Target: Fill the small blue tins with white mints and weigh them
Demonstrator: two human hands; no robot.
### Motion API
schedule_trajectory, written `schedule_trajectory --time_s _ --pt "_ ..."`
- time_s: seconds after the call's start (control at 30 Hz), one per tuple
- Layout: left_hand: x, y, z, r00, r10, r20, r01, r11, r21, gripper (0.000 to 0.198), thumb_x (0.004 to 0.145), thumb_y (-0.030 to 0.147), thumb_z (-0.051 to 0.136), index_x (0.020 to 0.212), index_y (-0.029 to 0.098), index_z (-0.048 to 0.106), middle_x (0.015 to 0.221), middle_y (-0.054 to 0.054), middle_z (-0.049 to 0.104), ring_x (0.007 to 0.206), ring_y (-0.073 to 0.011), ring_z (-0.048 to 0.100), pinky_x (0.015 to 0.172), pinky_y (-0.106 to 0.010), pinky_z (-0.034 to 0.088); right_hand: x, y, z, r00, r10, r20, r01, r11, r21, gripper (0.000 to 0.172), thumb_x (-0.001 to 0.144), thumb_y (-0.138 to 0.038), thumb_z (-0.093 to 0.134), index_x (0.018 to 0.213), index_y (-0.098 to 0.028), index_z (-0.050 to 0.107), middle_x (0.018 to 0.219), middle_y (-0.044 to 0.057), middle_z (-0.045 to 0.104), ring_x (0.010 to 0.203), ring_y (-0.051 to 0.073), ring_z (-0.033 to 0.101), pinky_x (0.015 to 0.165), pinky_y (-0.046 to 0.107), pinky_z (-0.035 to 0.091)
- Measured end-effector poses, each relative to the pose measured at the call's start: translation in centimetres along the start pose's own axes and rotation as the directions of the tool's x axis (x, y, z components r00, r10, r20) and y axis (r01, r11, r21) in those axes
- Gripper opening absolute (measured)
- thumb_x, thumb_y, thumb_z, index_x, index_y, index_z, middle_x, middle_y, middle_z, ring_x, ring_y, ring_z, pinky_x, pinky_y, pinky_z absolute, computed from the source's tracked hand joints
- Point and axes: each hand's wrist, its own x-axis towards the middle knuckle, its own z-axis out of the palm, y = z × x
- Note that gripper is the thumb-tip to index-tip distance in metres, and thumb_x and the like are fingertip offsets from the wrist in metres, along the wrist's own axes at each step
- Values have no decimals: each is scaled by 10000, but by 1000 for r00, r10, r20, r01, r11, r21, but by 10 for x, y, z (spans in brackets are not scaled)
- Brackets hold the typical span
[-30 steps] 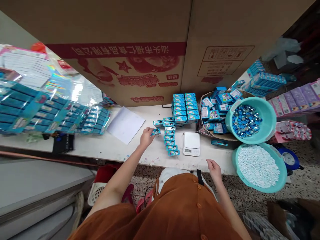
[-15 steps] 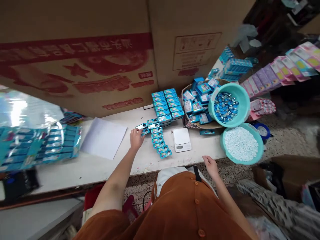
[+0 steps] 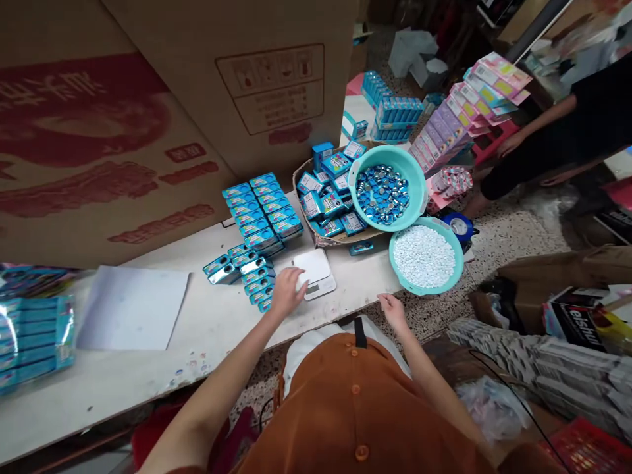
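My left hand (image 3: pixel 288 291) is over the left edge of a white digital scale (image 3: pixel 320 286), fingers loosely bent and apart, with nothing visible in them. Close beside it stands a row of small blue boxes (image 3: pixel 254 288) with dark round openings on top. Two more such boxes (image 3: pixel 220 270) sit at the left of that row. Behind them are stacked blue boxes (image 3: pixel 264 210). At the table's front edge my right hand (image 3: pixel 394 311) has its fingertips pressed together; whatever they hold is too small to tell. A turquoise basin of white candies (image 3: pixel 425 257) is just beyond it.
Another turquoise basin (image 3: pixel 419 178) contains blue and silver round pieces. It leans over a carton of blue packs (image 3: pixel 326 197). A large cardboard box (image 3: pixel 197 99) walls the back. White paper (image 3: pixel 135 306) lies on the left. Another person's arm (image 3: pixel 538 125) shows at right.
My left hand has left the blue boxes at the row's left end and moved right to the scale. My view has turned right. The right hand stays at the table edge.
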Motion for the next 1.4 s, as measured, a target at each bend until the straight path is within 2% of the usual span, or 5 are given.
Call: schedule_trajectory --time_s 0.23,0.53,0.83,1.03,1.4 --pt "88 111 105 973 153 173 -159 987 24 462 893 325 440 1329 181 388 1373 -125 440 1290 -265 370 1076 -411 309 54 32 -71 994 -27 -110 27 1000 -2 453 733 -590 510 759 -170 680 627 25 614 611 168 503 638 277 395" --pt "161 163 167 967 -128 220 77 971 226 354 868 118 389 1199 128 515 1187 -194 547 1157 -316 465 965 -471 337 132 53 -147 981 -124 -151 106 987 -124 398 747 -532 474 798 -188 667 874 89 677 852 230 581 813 351 442" --pt "103 173 123 975 -174 139 143 968 206 285 847 197 498 1129 173 530 1095 -109 555 1023 -259 501 866 -387 387 160 76 -144 924 -352 -152 318 924 -212 384 769 -494 472 784 -155 653 938 152 667 945 265 590 930 448 427" --pt "43 134 65 924 -382 22 369 905 213 331 813 233 556 1141 197 528 1072 -95 550 1015 -261 501 832 -372 412 156 65 -124 910 -392 -133 362 909 -205 393 783 -499 468 791 -152 652 919 154 664 925 262 588 908 433 437" --pt "63 47 37 919 -389 67 364 900 239 330 800 205 575 1129 198 581 1102 -116 557 1067 -281 500 885 -393 416 110 56 -103 935 -299 -188 267 947 -177 393 782 -512 476 816 -165 655 938 139 661 934 255 581 882 406 437"
